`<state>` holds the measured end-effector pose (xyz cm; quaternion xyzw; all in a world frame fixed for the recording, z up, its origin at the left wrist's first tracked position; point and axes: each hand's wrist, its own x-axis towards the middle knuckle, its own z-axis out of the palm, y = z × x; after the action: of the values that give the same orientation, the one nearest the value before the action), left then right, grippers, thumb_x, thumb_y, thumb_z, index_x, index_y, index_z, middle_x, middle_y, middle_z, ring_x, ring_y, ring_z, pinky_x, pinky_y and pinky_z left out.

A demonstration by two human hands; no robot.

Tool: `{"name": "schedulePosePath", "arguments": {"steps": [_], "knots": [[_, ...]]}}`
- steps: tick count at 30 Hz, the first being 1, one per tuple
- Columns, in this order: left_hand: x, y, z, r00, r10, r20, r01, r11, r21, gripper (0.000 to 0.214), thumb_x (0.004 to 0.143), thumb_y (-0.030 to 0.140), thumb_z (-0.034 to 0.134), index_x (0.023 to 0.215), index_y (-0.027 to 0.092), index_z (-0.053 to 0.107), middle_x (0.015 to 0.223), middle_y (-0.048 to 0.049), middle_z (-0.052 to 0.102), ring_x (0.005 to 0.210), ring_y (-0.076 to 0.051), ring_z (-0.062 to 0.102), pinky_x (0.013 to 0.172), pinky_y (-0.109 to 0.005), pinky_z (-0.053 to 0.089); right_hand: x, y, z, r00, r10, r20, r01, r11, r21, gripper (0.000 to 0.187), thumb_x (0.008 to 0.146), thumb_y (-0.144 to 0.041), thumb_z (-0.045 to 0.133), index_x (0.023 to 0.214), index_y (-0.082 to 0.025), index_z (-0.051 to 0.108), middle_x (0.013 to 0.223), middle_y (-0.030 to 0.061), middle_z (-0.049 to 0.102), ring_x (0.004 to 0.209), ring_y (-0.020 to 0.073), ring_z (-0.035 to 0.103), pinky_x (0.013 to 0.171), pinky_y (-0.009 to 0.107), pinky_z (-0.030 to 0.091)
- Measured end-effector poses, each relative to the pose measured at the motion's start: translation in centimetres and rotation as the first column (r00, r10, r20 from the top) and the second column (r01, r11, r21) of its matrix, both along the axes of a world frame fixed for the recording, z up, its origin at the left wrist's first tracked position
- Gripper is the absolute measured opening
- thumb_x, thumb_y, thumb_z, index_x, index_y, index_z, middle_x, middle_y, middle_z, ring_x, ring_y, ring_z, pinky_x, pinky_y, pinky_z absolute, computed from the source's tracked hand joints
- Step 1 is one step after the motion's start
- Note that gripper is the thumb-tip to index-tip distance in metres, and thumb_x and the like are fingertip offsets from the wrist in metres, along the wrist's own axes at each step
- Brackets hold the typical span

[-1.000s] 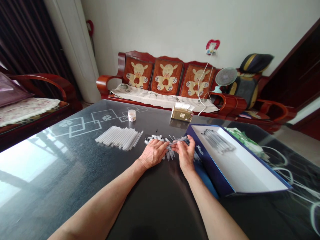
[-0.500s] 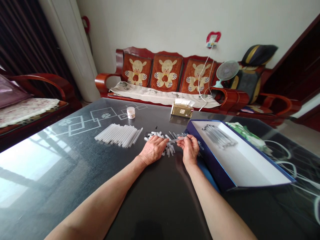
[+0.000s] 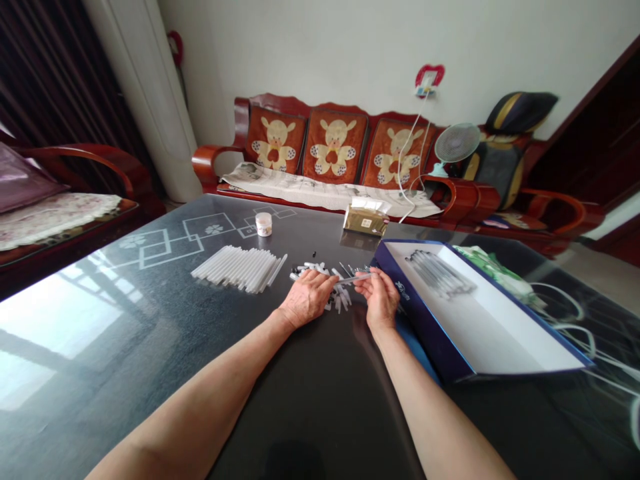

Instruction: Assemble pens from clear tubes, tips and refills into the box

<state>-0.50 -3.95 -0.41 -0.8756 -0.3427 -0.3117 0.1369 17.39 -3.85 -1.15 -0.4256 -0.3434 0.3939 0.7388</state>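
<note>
My left hand (image 3: 307, 300) and my right hand (image 3: 381, 299) meet over a scatter of small white caps and dark pen parts (image 3: 327, 273) on the dark glass table (image 3: 125, 333). Between them they pinch a thin translucent pen (image 3: 356, 279), each hand closed on one end. A row of white pen tubes (image 3: 239, 268) lies to the left of my left hand. To the right stands an open blue box lid (image 3: 480, 320) with several finished pens (image 3: 439, 273) at its far end.
A small white jar (image 3: 263, 224) and a brown tissue box (image 3: 365, 220) sit at the table's far side. A green bag (image 3: 493, 267) lies behind the blue box. A red wooden sofa (image 3: 330, 160), a small fan (image 3: 454, 143) and armchairs surround the table.
Both hands have stayed over the pile with the pen held between them; the right hand shifted slightly. The view has tilted a little.
</note>
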Motion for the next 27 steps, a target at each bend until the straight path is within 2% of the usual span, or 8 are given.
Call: {"name": "schedulePosePath", "arguments": {"steps": [9, 16, 20, 27], "knots": [[0.1, -0.1, 0.1, 0.999, 0.03, -0.033, -0.029, 0.999, 0.032, 0.035, 0.091, 0.016, 0.039, 0.122, 0.013, 0.056, 0.093, -0.0093, 0.066, 0.085, -0.022, 0.057, 0.082, -0.038, 0.045, -0.4, -0.3, 0.5, 0.999, 0.041, 0.006, -0.041, 0.999, -0.008, 0.034, 0.074, -0.044, 0.065, 0.094, -0.017, 0.058, 0.076, 0.0048, 0.073, 0.059, 0.0141, 0.067, 0.055, 0.025, 0.052], [0.3, -0.2, 0.2, 0.987, 0.153, 0.047, -0.156, 0.983, 0.092, 0.034, 0.092, 0.015, 0.039, 0.121, 0.016, 0.057, 0.1, -0.0101, 0.067, 0.087, -0.023, 0.058, 0.082, -0.039, 0.044, -1.7, -1.1, 1.1, 0.986, 0.135, 0.096, -0.133, 0.991, -0.03, 0.034, 0.071, -0.047, 0.071, 0.086, -0.018, 0.063, 0.072, 0.0021, 0.07, 0.063, 0.0154, 0.065, 0.057, 0.027, 0.053], [0.3, -0.2, 0.2, 0.989, 0.134, 0.06, -0.139, 0.986, 0.092, 0.035, 0.092, 0.015, 0.039, 0.122, 0.017, 0.056, 0.102, -0.0099, 0.067, 0.088, -0.022, 0.058, 0.084, -0.039, 0.044, -2.1, -1.3, 1.0, 0.967, 0.151, 0.203, -0.146, 0.988, -0.041, 0.034, 0.071, -0.049, 0.071, 0.083, -0.018, 0.067, 0.072, 0.0028, 0.071, 0.062, 0.0167, 0.064, 0.056, 0.028, 0.052], [0.4, -0.4, 0.4, 0.995, 0.064, 0.077, -0.074, 0.988, 0.134, 0.034, 0.093, 0.015, 0.039, 0.122, 0.017, 0.056, 0.1, -0.0084, 0.066, 0.088, -0.02, 0.056, 0.083, -0.037, 0.044, -2.2, -1.5, 0.8, 0.935, 0.219, 0.279, -0.21, 0.976, -0.062, 0.033, 0.076, -0.051, 0.067, 0.084, -0.018, 0.07, 0.071, 0.0036, 0.07, 0.063, 0.018, 0.064, 0.054, 0.028, 0.051]]}}
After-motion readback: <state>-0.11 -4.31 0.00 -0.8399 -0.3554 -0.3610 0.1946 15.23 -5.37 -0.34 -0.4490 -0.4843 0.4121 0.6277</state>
